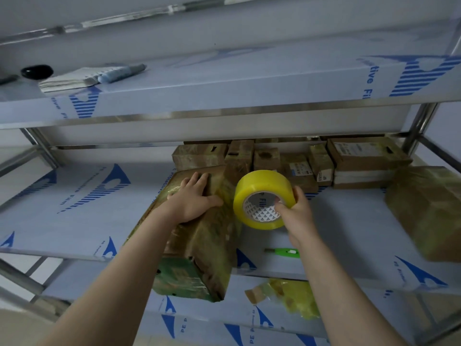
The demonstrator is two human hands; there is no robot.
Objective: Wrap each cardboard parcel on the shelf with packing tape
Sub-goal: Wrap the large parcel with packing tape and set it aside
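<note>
A long cardboard parcel (207, 245), covered in yellowish tape, lies on the middle shelf (74, 211) with its near end sticking out over the front edge. My left hand (193, 199) rests flat on its top, fingers spread. Just to the right of the parcel my right hand (294, 211) holds a yellow roll of packing tape (262, 198), with the thumb inside the core and the fingers round the outside. Several smaller parcels (287, 163) are stacked at the back of the shelf. Another taped parcel (426, 211) lies at the right.
A green utility knife (284, 252) lies on the shelf below my right hand. Crumpled yellow tape scraps (291, 295) sit on the lower shelf. On the upper shelf lie a notepad (72, 79), a marker (122, 72) and a black object (37, 71). Steel posts (419, 126) frame the rack.
</note>
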